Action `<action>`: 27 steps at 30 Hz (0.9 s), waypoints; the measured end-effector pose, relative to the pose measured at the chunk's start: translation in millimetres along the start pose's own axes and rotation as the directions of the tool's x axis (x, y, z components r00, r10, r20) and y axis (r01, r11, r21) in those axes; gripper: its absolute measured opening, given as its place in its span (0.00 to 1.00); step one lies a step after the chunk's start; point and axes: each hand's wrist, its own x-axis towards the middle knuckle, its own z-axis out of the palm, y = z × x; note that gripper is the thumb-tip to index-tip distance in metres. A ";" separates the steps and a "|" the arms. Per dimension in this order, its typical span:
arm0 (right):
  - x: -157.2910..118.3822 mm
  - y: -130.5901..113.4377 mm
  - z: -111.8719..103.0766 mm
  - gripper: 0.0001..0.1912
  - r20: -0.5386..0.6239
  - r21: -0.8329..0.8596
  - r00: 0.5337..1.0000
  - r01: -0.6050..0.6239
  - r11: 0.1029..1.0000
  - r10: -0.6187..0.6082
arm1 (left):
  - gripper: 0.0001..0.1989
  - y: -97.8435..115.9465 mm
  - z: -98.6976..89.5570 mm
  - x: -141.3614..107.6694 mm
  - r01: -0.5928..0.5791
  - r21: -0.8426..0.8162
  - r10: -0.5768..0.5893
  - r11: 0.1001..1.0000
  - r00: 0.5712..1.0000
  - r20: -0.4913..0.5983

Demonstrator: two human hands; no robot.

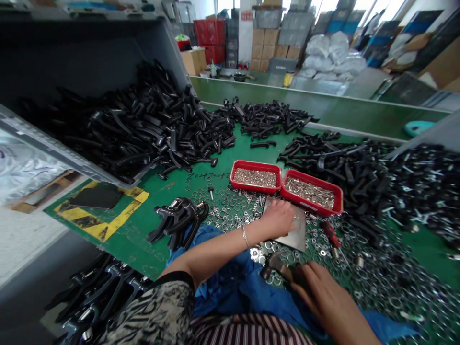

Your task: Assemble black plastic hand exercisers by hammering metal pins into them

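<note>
While the left hand (278,218) rests on a steel plate (296,239), its grip open and palm down, the right hand's grip (325,299) is closed round a hammer (275,265) just beside the plate, above loose washers (230,206), with red trays (309,178) just beyond the left grip.

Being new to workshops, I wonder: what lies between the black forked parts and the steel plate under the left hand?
In the head view, loose metal washers lie scattered on the green mat between the black forked parts and the steel plate.
</note>
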 end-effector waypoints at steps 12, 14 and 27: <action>-30.0 8.5 41.2 0.11 -0.159 -0.084 0.987 -0.015 0.996 0.001 | 0.19 -60.4 -27.0 -132.8 0.137 0.083 -0.147 0.987 0.980 0.130; -28.3 8.0 41.6 0.11 -0.153 -0.074 0.988 -0.023 0.997 0.011 | 0.15 -58.2 -33.7 -134.8 0.168 0.110 -0.180 0.980 0.978 0.108; -20.9 0.8 42.1 0.11 -0.164 -0.094 0.986 -0.057 0.994 0.041 | 0.11 -66.5 -29.2 -23.1 0.333 0.157 -0.363 0.930 0.899 0.245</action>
